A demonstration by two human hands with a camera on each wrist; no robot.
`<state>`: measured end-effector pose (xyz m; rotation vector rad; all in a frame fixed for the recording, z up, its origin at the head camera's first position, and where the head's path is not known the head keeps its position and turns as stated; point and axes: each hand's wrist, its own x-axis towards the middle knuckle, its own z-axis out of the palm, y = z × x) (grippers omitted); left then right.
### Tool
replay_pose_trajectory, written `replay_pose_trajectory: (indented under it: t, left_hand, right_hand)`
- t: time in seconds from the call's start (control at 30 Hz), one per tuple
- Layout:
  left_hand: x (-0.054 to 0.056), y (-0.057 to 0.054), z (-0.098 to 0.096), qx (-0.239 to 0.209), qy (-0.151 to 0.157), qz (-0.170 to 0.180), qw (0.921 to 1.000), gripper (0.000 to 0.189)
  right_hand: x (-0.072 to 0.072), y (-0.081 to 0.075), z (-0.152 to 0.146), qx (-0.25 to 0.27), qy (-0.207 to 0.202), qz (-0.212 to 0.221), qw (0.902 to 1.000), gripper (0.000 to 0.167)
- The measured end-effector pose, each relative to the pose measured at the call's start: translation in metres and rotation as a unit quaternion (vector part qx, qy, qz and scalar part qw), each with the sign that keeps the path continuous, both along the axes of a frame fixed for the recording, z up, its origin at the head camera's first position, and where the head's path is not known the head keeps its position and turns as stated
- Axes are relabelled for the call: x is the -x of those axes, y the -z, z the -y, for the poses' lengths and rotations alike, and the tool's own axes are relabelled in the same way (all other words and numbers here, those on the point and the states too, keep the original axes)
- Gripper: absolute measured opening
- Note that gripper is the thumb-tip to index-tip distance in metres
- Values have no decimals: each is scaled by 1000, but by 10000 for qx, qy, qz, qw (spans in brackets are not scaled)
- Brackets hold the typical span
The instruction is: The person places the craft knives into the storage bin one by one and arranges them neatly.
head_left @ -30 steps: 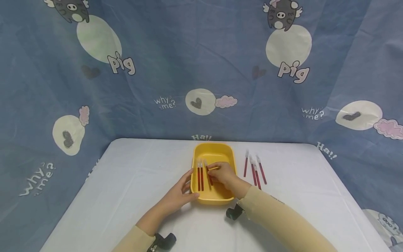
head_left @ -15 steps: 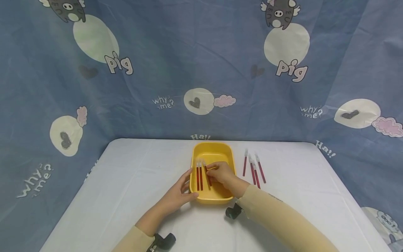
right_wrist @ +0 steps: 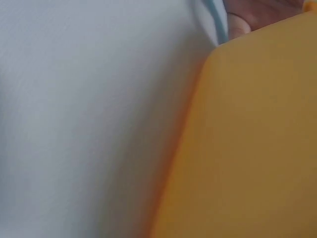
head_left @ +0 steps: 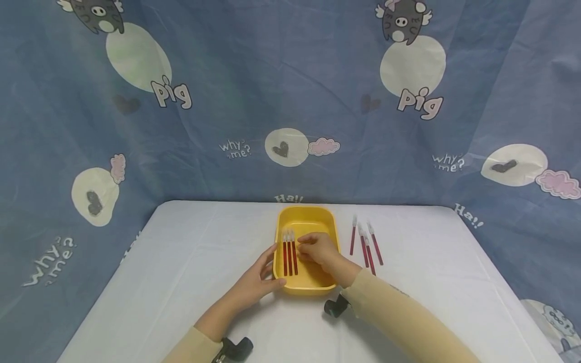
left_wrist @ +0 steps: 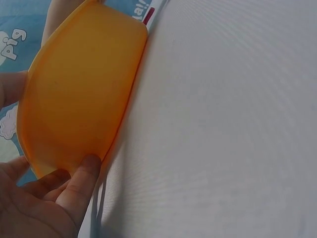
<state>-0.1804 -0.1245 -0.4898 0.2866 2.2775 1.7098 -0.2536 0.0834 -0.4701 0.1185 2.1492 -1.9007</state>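
Three slim red-handled sticks (head_left: 290, 257) with pale, see-through tips lie side by side in the yellow tray (head_left: 328, 214); their exact kind is too small to tell. My left hand (head_left: 258, 280) holds the tray at its near left corner, the thumb over the rim. In the left wrist view, fingers (left_wrist: 81, 186) press the tray's outer wall. My right hand (head_left: 320, 250) is inside the tray, its bent fingertips just right of the third stick and seemingly apart from it. The right wrist view has mostly the tray wall (right_wrist: 252, 129), with the right hand's fingers out of sight.
Several more red-handled sticks (head_left: 365, 245) lie loosely on the white table (head_left: 417, 282), right of the tray. A blue patterned cloth (head_left: 204, 176) hangs behind and beside the table. Both wrists carry small dark cameras.
The third stick, slanted between the right fingertips before, now lies nearly parallel and close to the other two. The right fingertips are beside it. The left hand stays on the tray.
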Motion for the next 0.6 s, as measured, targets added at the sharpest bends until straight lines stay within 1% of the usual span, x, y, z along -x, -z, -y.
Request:
replay_pose_trajectory:
  t: [0.13, 0.3, 0.43, 0.6]
  left_hand:
    - [-1, -1, 0, 27, -7, 20, 10000, 94]
    - [-1, -1, -2, 51, -28, 22, 10000, 94]
    - [-1, 0, -2, 44, -34, 21, 10000, 96]
    - [0, -2, 0, 68, -55, -9, 10000, 97]
  right_hand:
    - [-1, -7, -3, -137, -20, -263, 9996, 20]
    - [-6, -26, -11, -449, -104, -577, 9973, 21]
    - [-12, -41, -19, -519, -213, -699, 9960, 19]
    - [-21, -54, -31, -911, -357, -1032, 9898, 16]
